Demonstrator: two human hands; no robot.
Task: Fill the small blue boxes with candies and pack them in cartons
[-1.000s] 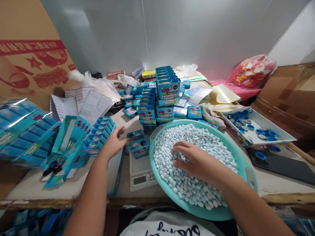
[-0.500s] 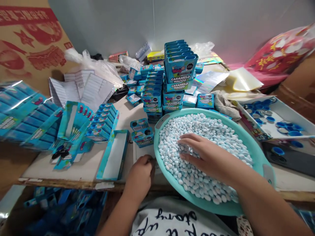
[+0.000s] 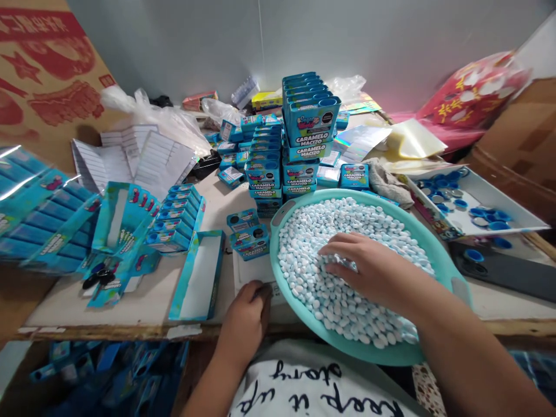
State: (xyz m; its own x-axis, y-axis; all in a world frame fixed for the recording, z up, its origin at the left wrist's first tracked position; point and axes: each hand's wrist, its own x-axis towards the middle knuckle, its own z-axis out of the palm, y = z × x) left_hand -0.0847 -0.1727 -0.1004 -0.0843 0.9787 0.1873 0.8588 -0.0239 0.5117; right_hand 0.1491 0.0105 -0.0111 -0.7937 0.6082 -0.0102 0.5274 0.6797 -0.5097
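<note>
My right hand [image 3: 367,269] is sunk among small white and pale-blue candies [image 3: 304,278] in a turquoise basin [image 3: 313,333]. Its fingers and thumb curve around some candies, with a shiny glint between them. My left hand [image 3: 245,318] rests with curled fingers at the front of a white scale [image 3: 241,272], covering its display; what its fingers hold, if anything, is hidden. On the back of the scale stand two small blue candy boxes, the nearer box [image 3: 251,242] with a round dark opening in its top.
Stacked blue boxes [image 3: 313,121] rise behind the basin. An open blue tray [image 3: 200,281] lies left of the scale, near a filled tray of boxes [image 3: 174,223]. To the right are a white box of blue caps [image 3: 516,217] and a dark phone [image 3: 508,269].
My left hand has come from beside the small boxes down to the scale's front edge. My right hand stays in the candies, its fingers drawn in slightly. The view has shifted.
</note>
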